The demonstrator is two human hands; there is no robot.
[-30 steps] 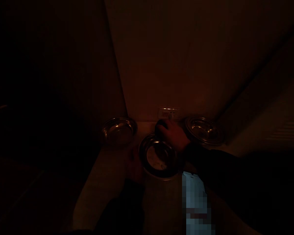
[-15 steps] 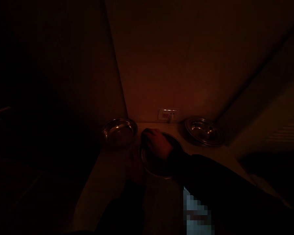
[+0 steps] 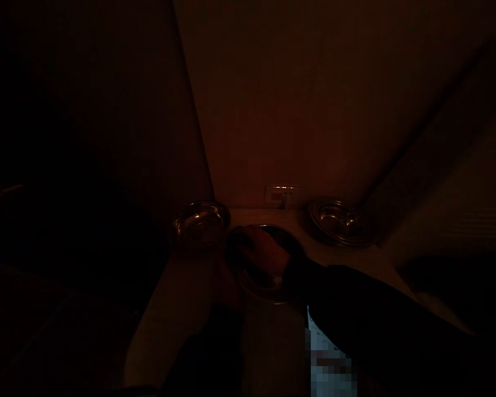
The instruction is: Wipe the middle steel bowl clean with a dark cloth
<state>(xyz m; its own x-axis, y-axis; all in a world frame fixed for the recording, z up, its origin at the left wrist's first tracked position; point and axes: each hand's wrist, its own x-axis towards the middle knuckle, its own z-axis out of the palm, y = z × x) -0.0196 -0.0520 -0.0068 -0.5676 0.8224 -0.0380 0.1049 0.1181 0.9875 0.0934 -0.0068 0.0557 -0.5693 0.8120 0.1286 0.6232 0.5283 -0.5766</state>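
Observation:
The view is very dark. A round metal dish (image 3: 273, 301) with a shiny rim lies in the middle of the table. Over its left part reaches my right hand (image 3: 264, 249), its fingers curled round something dark (image 3: 237, 238) whose kind I cannot make out. My left hand (image 3: 225, 284) is a dim shape at the dish's left side. Its fingers are lost in shadow, so whether it grips the rim does not show. Both forearms wear dark sleeves.
A shiny metal bowl (image 3: 200, 223) stands at the back left of the table (image 3: 165, 325). Stacked metal dishes (image 3: 339, 220) lie at the back right. A wall socket (image 3: 281, 195) with a plug sits just above the table's back edge. A bright pixelated patch (image 3: 333, 358) shows below my right arm.
My right hand has moved slightly left and down with the dark thing, now over the dish's left rim. The left hand stays about where it was. The picture is a little dimmer.

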